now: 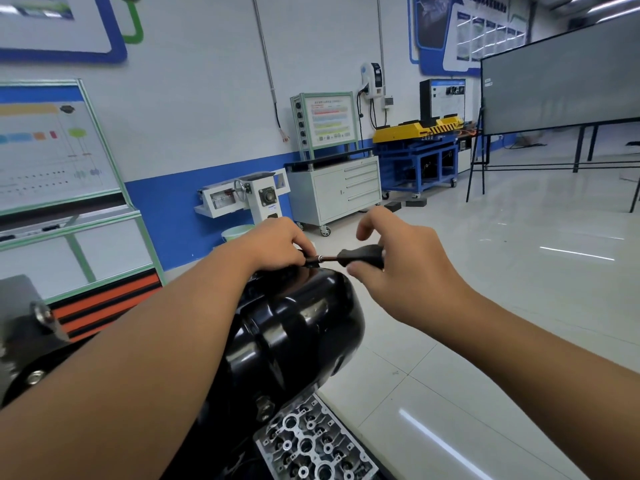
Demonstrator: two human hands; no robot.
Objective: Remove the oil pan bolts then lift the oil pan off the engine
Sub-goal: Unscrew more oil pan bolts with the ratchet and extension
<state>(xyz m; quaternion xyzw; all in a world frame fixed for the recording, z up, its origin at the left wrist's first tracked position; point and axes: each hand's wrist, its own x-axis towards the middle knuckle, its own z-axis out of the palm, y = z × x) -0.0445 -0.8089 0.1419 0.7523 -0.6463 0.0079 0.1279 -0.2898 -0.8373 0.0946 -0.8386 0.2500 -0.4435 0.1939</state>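
A: Item one, bottom centre of the frame?

B: Cylinder head, bare metal, valve bores facing up. Just above it, the oil pan, glossy black, still seated on the engine, which stands sump-up so the pan bolts can be reached from above.

A: Item two, the hands?

B: Left hand, centre frame, fingers curled and pinching the metal end of a driver at the pan's far rim; likely steadying the tip on a bolt, though the bolt itself is hidden. Right hand loosely wraps the black driver handle, index finger lifted, a grip suited to spinning it.

A: Item three, behind?

B: White drawer cabinet, mid-frame. Yellow-and-blue training rig to its right. Dark board on a stand, upper right.

A: Legible writing?

B: None. Wall charts and panel labels are too blurred to read.
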